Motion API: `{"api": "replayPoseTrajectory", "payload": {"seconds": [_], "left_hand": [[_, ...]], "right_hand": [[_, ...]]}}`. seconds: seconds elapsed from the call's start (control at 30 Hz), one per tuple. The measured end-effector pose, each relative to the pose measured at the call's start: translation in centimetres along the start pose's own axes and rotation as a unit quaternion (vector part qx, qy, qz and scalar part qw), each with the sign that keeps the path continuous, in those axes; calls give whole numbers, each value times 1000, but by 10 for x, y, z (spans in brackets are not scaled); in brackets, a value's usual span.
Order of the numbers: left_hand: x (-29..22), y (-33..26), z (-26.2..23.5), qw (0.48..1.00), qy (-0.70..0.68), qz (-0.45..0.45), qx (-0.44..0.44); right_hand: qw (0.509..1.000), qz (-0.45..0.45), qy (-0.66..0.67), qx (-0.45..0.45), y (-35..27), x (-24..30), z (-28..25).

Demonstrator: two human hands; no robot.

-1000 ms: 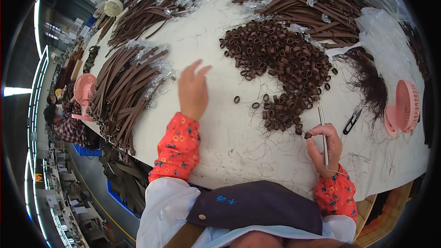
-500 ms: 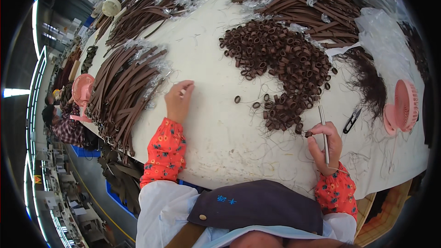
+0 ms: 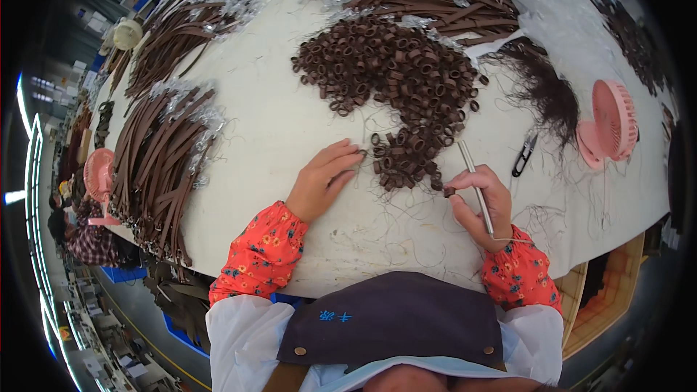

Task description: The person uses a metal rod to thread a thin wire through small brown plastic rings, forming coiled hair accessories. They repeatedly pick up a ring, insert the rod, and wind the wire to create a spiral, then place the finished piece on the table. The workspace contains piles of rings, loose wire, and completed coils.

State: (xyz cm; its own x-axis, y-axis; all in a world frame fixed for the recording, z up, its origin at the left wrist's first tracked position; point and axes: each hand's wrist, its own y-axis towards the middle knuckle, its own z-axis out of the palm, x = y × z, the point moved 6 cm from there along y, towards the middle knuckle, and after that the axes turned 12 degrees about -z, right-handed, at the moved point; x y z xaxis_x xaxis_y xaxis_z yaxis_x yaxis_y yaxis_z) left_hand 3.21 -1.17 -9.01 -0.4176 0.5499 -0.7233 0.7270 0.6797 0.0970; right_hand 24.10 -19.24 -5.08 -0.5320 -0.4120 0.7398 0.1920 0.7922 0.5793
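Observation:
My left hand (image 3: 319, 183) lies low over the table with its fingers stretched out and the thumb apart. Its fingertips touch a small dark brown strap loop (image 3: 362, 154) at the left edge of the near part of the loop pile (image 3: 396, 65). In my right hand (image 3: 485, 207) is a slim silver pen-like tool (image 3: 475, 189), slanted, its tip pointing up toward the pile and a thin cord at its lower end. Another brown loop (image 3: 449, 192) is pinched between that hand's thumb and forefinger.
Bundles of brown straps (image 3: 156, 160) with clear plastic lie at left and far right. Black thread snips (image 3: 524, 156) and a pink fan (image 3: 610, 123) stand right of my right hand. A second pink fan (image 3: 99, 178) is at the left edge. Loose threads litter the white table (image 3: 254, 123).
My left hand has moved right from beside the straps to the loose loops by the pile. My right hand keeps its tool and loop. The whole view has shifted.

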Motion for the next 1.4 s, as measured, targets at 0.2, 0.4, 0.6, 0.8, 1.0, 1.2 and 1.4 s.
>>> {"api": "replayPoseTrajectory", "payload": {"seconds": [0.2, 0.4, 0.6, 0.8, 1.0, 1.2, 1.4], "left_hand": [[-35, -5, -7, 976, 125, 110, -141], [-94, 3, 48, 927, -334, -20, 172], [-94, 13, 76, 915, -344, 5, 210], [-100, 10, 66, 950, -269, 1, 161], [-97, 9, 73, 945, -299, 29, 131], [-91, -1, 91, 855, -466, -70, 216], [-84, 2, 90, 857, -469, -85, 198]], "right_hand": [[999, -18, 27, -40, -1, 2, -3], [996, -85, -36, -6, 0, 15, -3], [997, -73, -14, 25, 1, 14, -4], [1000, -18, 12, 17, -1, 8, -4], [997, -64, -33, 0, -3, 10, 0], [993, -90, -74, 21, -1, 15, 2], [997, 16, 71, -25, 1, 8, -4]]}}
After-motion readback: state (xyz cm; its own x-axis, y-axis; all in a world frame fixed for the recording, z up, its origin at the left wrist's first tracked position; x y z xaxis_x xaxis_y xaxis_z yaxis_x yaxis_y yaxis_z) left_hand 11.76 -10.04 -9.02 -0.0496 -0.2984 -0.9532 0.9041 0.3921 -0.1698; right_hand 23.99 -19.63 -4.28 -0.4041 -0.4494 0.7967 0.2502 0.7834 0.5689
